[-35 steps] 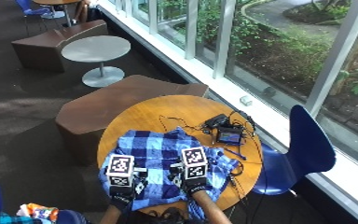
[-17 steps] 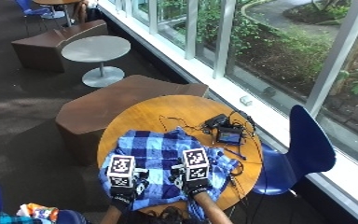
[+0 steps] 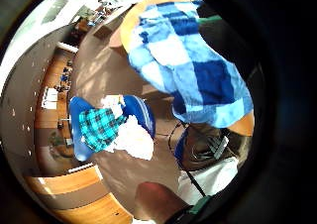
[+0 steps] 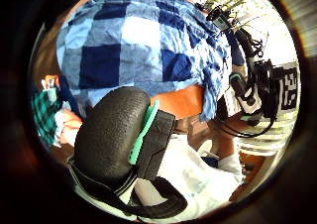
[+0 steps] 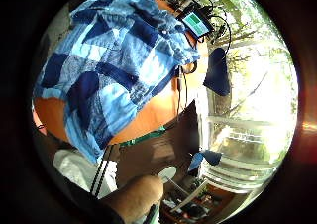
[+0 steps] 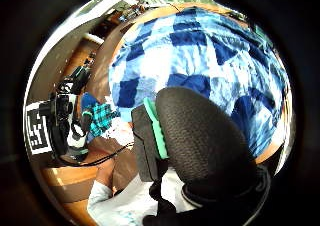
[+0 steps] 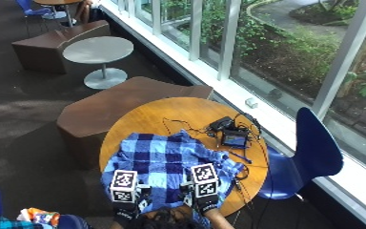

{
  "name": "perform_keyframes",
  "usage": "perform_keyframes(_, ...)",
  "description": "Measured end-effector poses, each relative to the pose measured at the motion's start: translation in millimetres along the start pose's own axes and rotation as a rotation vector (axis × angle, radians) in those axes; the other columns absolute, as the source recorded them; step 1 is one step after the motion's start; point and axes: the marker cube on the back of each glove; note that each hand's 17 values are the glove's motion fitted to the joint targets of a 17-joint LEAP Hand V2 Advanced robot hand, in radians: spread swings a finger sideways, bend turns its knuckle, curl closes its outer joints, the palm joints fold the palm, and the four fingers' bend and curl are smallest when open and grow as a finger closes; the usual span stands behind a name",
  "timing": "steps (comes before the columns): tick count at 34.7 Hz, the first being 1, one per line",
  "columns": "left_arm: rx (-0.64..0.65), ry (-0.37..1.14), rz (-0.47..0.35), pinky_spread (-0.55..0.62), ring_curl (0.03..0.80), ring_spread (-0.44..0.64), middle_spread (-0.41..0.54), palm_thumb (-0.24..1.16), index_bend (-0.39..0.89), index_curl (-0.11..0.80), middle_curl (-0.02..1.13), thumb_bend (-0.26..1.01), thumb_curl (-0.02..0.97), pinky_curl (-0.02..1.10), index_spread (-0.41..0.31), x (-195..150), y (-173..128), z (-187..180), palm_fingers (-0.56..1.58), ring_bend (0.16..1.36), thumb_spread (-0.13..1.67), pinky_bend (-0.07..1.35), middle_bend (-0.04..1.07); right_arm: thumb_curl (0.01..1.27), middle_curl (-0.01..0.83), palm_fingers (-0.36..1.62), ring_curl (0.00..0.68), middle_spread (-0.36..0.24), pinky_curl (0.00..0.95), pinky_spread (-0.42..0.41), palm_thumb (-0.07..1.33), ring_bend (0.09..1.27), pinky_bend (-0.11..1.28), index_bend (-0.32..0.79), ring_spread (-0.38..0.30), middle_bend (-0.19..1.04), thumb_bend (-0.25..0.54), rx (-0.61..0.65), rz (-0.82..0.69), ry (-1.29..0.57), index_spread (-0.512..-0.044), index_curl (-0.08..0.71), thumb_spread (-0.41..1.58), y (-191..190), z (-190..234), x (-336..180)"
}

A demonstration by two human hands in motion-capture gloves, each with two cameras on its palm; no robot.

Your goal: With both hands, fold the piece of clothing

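Blue checked shirt (image 7: pixel 170 164), rumpled, spread flat, near edge overhanging table

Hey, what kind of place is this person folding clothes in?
Probably a lounge or café-style seating area in a public building, not a home. A round wooden table stands by floor-to-ceiling windows onto greenery, with a blue chair, brown bench seats and a grey side table nearby.

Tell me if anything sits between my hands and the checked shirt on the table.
Nothing visible does. The left hand and right hand are at the near edge of the blue checked shirt. The small screen device and its cables lie beyond the shirt, toward the window.
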Motion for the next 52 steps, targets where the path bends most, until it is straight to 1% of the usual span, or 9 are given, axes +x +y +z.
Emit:
perform_keyframes(10, -0.166, 0.036, 0.017, 0.21, 0.315, 0.14, 0.042, 0.02, 0.1, 0.158, 0.35, -0.02, 0.22, 0.31, -0.079, -13.1, 10.4, 64.2, 0.28, 0.69, 1.1, 0.63, 0.24, 0.23, 0.297, 0.12, 0.21, -0.029, 0.303, 0.233, 0.24, 0.23, 0.39, 0.13, 0.115, 0.19, -0.016, -0.189, -0.001, -0.05, -0.371, 0.258, 1.24, 19.1, 59.0, 22.4)
perform_keyframes(17, -0.106, 0.048, -0.03, 0.21, 0.31, 0.15, 0.054, 0.08, 0.15, 0.183, 0.36, 0.0, 0.249, 0.31, -0.08, -19.0, 12.8, 81.0, 0.28, 0.68, 1.08, 0.63, 0.23, 0.26, 0.304, 0.15, 0.23, -0.026, 0.321, 0.23, 0.29, 0.27, 0.44, 0.13, 0.112, 0.18, -0.003, -0.234, -0.004, -0.075, -0.364, 0.25, 1.21, 26.7, 74.9, 33.5)
perform_keyframes(27, 0.441, -0.132, -0.183, 0.05, 0.274, -0.08, -0.144, 0.37, 0.38, 0.32, 0.37, 0.12, 0.299, 0.28, -0.209, -37.6, -15.2, 86.1, 0.83, 0.56, 1.2, 0.48, 0.28, 0.36, 0.308, 0.78, 0.273, -0.109, 0.328, 0.037, 0.68, 0.39, 0.45, 0.29, -0.088, 0.18, 0.179, 0.125, 0.074, -0.052, -0.338, 0.328, 1.29, -1.7, 68.0, 62.2)
perform_keyframes(30, 0.479, -0.105, -0.187, -0.03, 0.275, -0.17, -0.198, 0.44, 0.36, 0.334, 0.38, 0.15, 0.31, 0.27, -0.242, -31.0, -6.5, 79.0, 0.96, 0.55, 1.21, 0.44, 0.29, 0.38, 0.308, 1.02, 0.282, -0.154, 0.316, -0.089, 0.74, 0.45, 0.48, 0.23, -0.182, 0.18, 0.195, 0.25, 0.058, -0.061, -0.329, 0.314, 1.27, -8.7, 59.3, 68.8)
perform_keyframes(31, 0.471, -0.07, -0.187, -0.04, 0.28, -0.18, -0.21, 0.46, 0.36, 0.339, 0.38, 0.15, 0.31, 0.28, -0.249, -27.5, -2.7, 78.8, 0.96, 0.54, 1.21, 0.44, 0.28, 0.38, 0.299, 0.82, 0.262, -0.139, 0.303, -0.045, 0.74, 0.38, 0.42, 0.25, -0.161, 0.14, 0.187, 0.291, 0.048, -0.065, -0.332, 0.328, 1.28, -10.5, 55.9, 70.4)
perform_keyframes(32, 0.464, -0.044, -0.191, -0.09, 0.31, -0.24, -0.238, 0.57, 0.29, 0.327, 0.41, 0.2, 0.338, 0.29, -0.258, -26.3, 0.9, 79.1, 1.1, 0.6, 1.21, 0.43, 0.35, 0.39, 0.334, 1.15, 0.337, -0.178, 0.374, -0.148, 0.79, 0.5, 0.55, 0.17, -0.22, 0.22, 0.204, 0.328, 0.035, -0.067, -0.324, 0.333, 1.25, -11.9, 52.4, 71.9)
perform_keyframes(37, 0.53, -0.11, -0.235, -0.18, 0.355, -0.33, -0.291, 0.7, 0.19, 0.336, 0.44, 0.23, 0.37, 0.31, -0.285, -56.4, 12.8, 67.7, 1.19, 0.67, 1.17, 0.4, 0.36, 0.43, 0.353, 1.22, 0.364, -0.225, 0.376, -0.241, 0.88, 0.56, 0.56, 0.1, -0.278, 0.23, 0.202, 0.367, -0.006, -0.027, -0.324, 0.325, 1.16, 8.3, 30.0, 80.7)
perform_keyframes(46, 0.568, 0.044, 0.048, -0.32, 0.422, -0.4, -0.344, 0.69, 0.13, 0.332, 0.47, 0.17, 0.358, 0.36, -0.306, -68.8, 54.1, 0.3, 1.35, 0.81, 1.18, 0.47, 0.39, 0.45, 0.394, 1.27, 0.407, -0.282, 0.391, -0.332, 0.97, 0.65, 0.58, 0.09, -0.317, 0.28, 0.169, 0.137, -0.19, -0.134, -0.332, 0.297, 1.06, 80.3, -33.5, 104.4)
perform_keyframes(52, 0.422, 0.008, 0.137, -0.37, 0.462, -0.4, -0.375, 0.65, 0.12, 0.329, 0.5, 0.11, 0.335, 0.4, -0.32, -82.1, 13.7, -19.1, 1.41, 0.9, 1.2, 0.55, 0.49, 0.44, 0.423, 1.33, 0.44, -0.292, 0.386, -0.376, 0.99, 0.75, 0.58, 0.09, -0.299, 0.33, 0.16, -0.049, -0.289, -0.284, -0.337, 0.281, 1.1, 26.3, -70.7, 119.3)
